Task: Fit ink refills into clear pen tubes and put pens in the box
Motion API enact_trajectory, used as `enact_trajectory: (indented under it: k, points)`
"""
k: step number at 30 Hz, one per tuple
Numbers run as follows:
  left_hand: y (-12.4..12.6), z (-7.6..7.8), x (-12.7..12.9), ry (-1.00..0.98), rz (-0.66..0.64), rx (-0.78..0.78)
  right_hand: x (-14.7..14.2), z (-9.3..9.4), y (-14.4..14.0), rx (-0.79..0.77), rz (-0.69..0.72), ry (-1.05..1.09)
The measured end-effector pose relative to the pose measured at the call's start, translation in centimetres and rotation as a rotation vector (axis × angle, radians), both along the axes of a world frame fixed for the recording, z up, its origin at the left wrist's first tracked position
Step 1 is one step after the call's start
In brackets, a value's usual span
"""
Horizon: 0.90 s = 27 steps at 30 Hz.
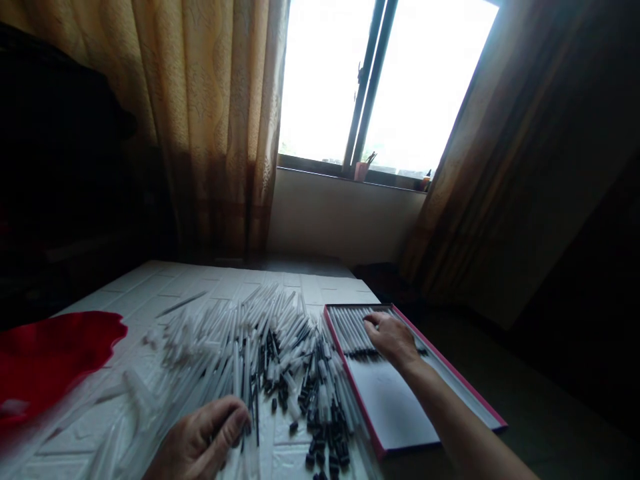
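My right hand [393, 339] reaches into a shallow box [395, 407] with pink-red edges and a white inside. Its fingers are curled at the right part of a row of slim white pens [347, 327] with dark ends; what they pinch is hidden. Low in the view, my left hand [203, 437] is closed, thumb against the bent fingers, and I cannot make out what it holds. Beside it lies a wide heap of clear pen barrels [215, 360], mixed with thin dark refills [257, 407]. Small black caps [325, 437] are piled between the heap and the box.
A red cloth-like sheet or bag [55, 360] lies at the table's left. The white table [165, 277] has a brick pattern. Behind it are a curtain [210, 133] and a bright window with a pink cup [361, 171] on its sill.
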<state>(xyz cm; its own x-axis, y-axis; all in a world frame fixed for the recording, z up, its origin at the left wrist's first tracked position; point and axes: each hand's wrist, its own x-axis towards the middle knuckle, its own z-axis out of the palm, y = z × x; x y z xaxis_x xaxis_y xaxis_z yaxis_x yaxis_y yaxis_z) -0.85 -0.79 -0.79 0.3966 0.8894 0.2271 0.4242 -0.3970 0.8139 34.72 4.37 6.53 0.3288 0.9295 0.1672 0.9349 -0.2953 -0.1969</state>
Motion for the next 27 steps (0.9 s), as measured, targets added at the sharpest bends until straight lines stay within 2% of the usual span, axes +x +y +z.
enact_trajectory:
  k: [6,9,12,16,27]
  points:
    - [1.1,1.3,-1.1,-0.318,0.373,0.02,-7.7,0.1,-0.4,0.058,0.332,-0.001]
    - [1.4,2.2,-1.4,-0.474,0.47,0.039,-11.6,-0.3,-1.3,0.05,0.484,0.009]
    - [1.3,2.9,-1.1,-0.518,0.491,0.031,-15.2,-1.0,-2.3,0.014,0.585,0.02]
    - [1.0,3.2,-0.9,-0.502,0.485,0.036,-18.3,-2.1,-2.8,-0.049,0.598,0.019]
    - [1.6,1.6,-1.3,-0.396,0.405,0.133,-20.3,-2.0,-1.8,-0.185,0.502,0.013]
